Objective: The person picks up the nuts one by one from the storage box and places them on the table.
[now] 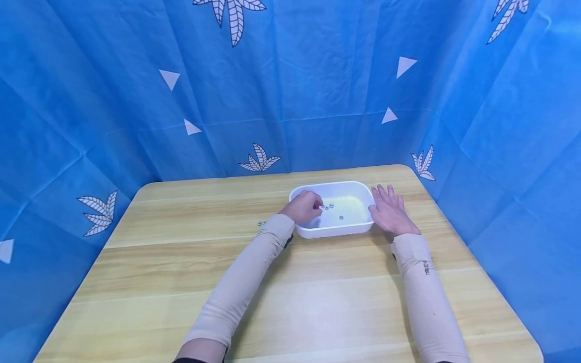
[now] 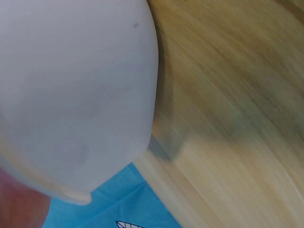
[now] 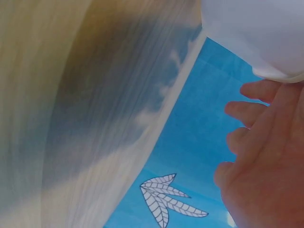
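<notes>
A white plastic tray (image 1: 336, 232) stands on the wooden table. Several small metal pieces, perhaps nuts, lie on its floor, one of them (image 1: 341, 218) apart from a little group. My left hand (image 1: 303, 205) reaches over the tray's left rim with curled fingers, thumb and index close to that group. Whether a piece is between those fingertips is too small to tell. At the tray's right end my right hand (image 1: 391, 210) touches the rim, its fingers extended. In the right wrist view its fingers show beside the tray wall (image 3: 256, 33). The left wrist view mostly shows the tray's outer wall (image 2: 85, 85).
More small metal pieces (image 1: 259, 223) lie on the table (image 1: 190, 282) left of the tray, partly hidden by the left sleeve. A blue patterned curtain (image 1: 317, 126) hangs behind the table and along both sides.
</notes>
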`<move>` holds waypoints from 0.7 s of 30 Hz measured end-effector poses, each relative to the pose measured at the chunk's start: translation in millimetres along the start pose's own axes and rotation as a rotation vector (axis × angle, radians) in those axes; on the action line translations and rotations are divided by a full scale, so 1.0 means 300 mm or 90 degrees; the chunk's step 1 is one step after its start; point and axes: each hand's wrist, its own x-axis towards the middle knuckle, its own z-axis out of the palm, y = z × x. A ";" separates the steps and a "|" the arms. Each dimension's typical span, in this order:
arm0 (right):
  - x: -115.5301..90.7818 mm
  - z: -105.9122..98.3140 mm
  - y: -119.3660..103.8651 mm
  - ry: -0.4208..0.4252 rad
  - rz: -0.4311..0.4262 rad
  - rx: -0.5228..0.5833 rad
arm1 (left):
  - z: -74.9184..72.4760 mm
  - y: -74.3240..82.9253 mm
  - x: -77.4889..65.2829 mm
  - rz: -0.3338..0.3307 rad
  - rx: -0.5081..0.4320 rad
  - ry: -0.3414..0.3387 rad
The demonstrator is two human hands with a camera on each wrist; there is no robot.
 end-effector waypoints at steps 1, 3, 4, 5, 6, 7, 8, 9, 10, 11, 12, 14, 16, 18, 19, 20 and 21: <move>0.000 0.000 0.000 0.000 0.000 0.001 | 0.001 0.003 0.001 -0.003 0.007 -0.001; -0.001 0.001 -0.001 0.002 -0.001 -0.001 | 0.006 0.006 0.007 -0.007 0.024 -0.003; 0.000 0.001 -0.001 0.002 -0.001 -0.003 | 0.009 0.007 0.009 -0.011 0.033 -0.003; -0.001 0.001 -0.001 0.003 -0.003 -0.004 | 0.011 0.008 0.012 -0.014 0.042 -0.002; -0.001 0.000 -0.002 0.004 -0.003 -0.008 | 0.013 0.009 0.014 -0.016 0.049 -0.001; -0.001 0.000 -0.002 0.003 -0.003 -0.008 | 0.014 0.011 0.016 -0.018 0.054 -0.001; -0.001 0.000 -0.003 0.003 -0.002 -0.009 | 0.016 0.012 0.018 -0.019 0.057 0.000; -0.002 0.000 -0.004 0.004 -0.001 -0.009 | 0.017 0.014 0.021 -0.023 0.058 0.000; -0.002 -0.001 -0.005 0.005 -0.001 -0.006 | 0.017 0.015 0.022 -0.028 0.058 -0.001; -0.001 -0.001 -0.005 0.005 0.001 -0.005 | 0.018 0.016 0.024 -0.032 0.059 -0.001; -0.001 -0.001 -0.006 0.006 0.002 -0.003 | 0.019 0.018 0.025 -0.037 0.056 -0.003; -0.001 0.000 -0.007 0.009 0.005 0.001 | 0.021 0.020 0.028 -0.048 0.054 -0.005; -0.001 -0.001 -0.008 0.010 0.006 -0.002 | 0.023 0.021 0.031 -0.060 0.051 -0.009; -0.002 0.000 -0.007 0.013 0.006 -0.010 | 0.025 0.023 0.035 -0.068 0.046 -0.013; -0.001 0.000 -0.006 0.014 0.007 -0.015 | 0.026 0.024 0.037 -0.072 0.045 -0.015; -0.001 0.001 -0.005 0.016 0.007 -0.019 | 0.027 0.025 0.039 -0.076 0.044 -0.018; -0.002 0.001 -0.004 0.016 0.007 -0.024 | 0.028 0.026 0.042 -0.078 0.043 -0.020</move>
